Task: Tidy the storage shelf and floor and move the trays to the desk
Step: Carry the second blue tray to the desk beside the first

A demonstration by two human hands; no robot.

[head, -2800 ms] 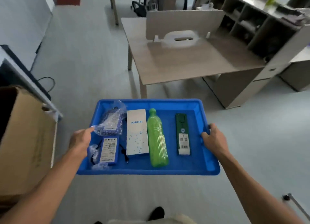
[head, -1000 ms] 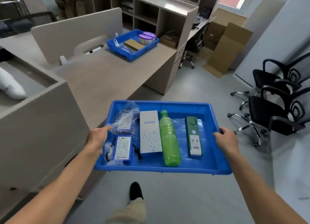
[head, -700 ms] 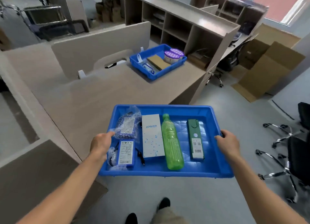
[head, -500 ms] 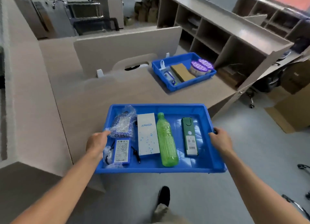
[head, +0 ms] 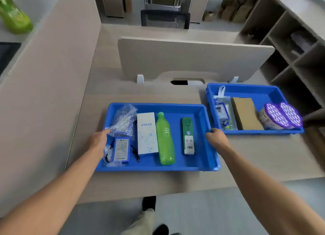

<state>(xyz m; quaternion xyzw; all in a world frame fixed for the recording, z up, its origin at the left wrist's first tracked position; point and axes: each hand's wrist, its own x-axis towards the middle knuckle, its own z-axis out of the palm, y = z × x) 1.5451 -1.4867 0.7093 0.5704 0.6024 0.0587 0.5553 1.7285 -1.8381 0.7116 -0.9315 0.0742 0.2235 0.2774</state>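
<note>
I hold a blue tray point(head: 204, 115) over the beige desk point(head: 263, 157); whether it touches the top, I cannot tell. My left hand point(head: 98, 141) grips its left rim and my right hand point(head: 215, 138) grips its right rim. In it lie a bubble-wrapped packet point(head: 124, 120), a blue battery pack point(head: 121, 150), a white Anker box point(head: 146, 132), a green bottle point(head: 165, 139) and a green slim box point(head: 187, 135). A second blue tray point(head: 246, 88) sits on the desk to the right, holding a small packaged item point(head: 222, 110), a brown cardboard piece point(head: 245, 113) and a purple-lidded object point(head: 283, 116).
A low divider panel point(head: 193, 59) stands across the desk behind both trays. A tall partition point(head: 44, 76) runs along the left, with another green bottle point(head: 14, 15) beyond it. Open shelving point(head: 299, 46) stands at the right. A black chair back point(head: 165, 19) is behind the desk.
I have walked up and turned to face the desk. The tray I carry has moved from beside the desk to over the desktop, left of the second tray.
</note>
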